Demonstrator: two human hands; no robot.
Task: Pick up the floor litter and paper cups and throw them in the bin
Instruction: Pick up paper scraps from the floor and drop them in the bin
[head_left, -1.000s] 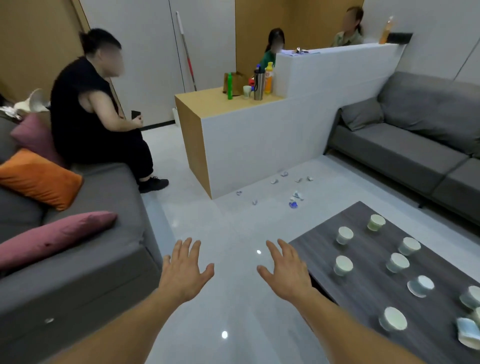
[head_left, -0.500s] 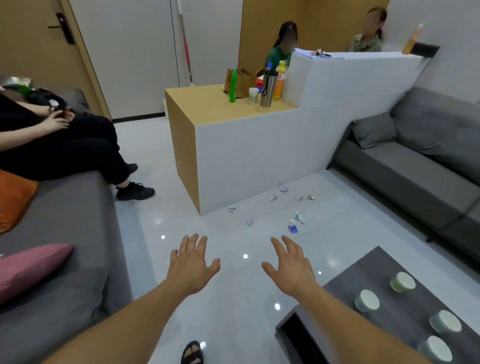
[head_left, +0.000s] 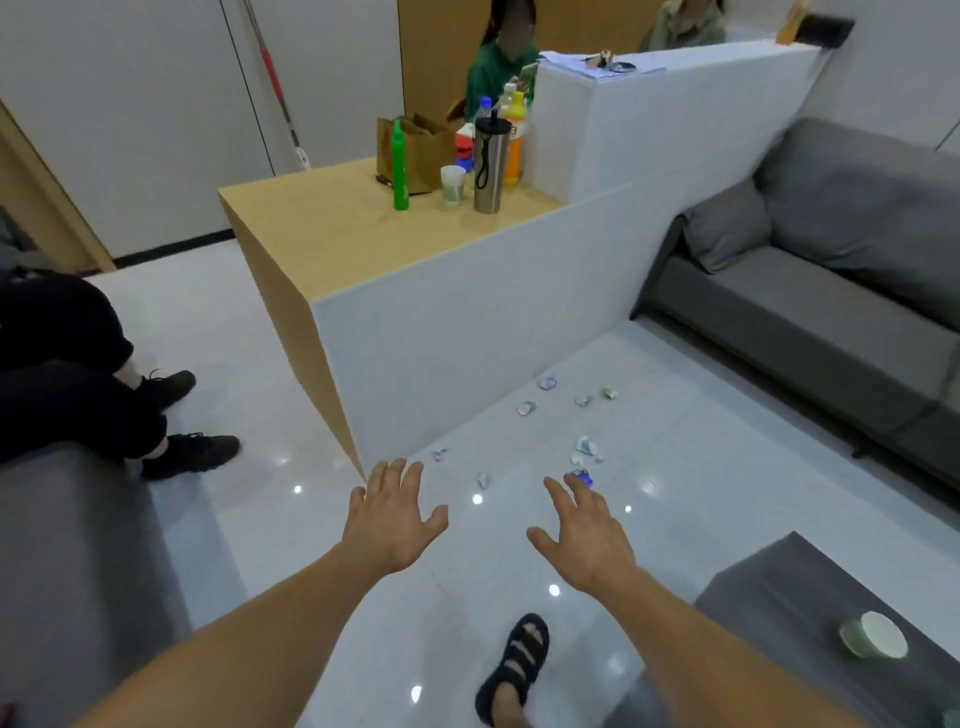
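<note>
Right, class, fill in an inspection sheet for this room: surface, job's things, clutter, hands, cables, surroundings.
Surface: glossy white floor.
Job's things: paper scraps scattered on floor beside white counter; one paper cup on dark table.
Clutter: green bottle, steel tumbler, brown bag on counter.
Hands: left hand and right hand open, empty, above floor.
Cables: nothing seen.
Surroundings: grey sofa right; seated person left; two people behind counter.

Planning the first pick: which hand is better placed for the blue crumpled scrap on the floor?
Right, probably. The right hand, open, reaches toward the blue crumpled scrap; the left hand, open, is farther left.
</note>
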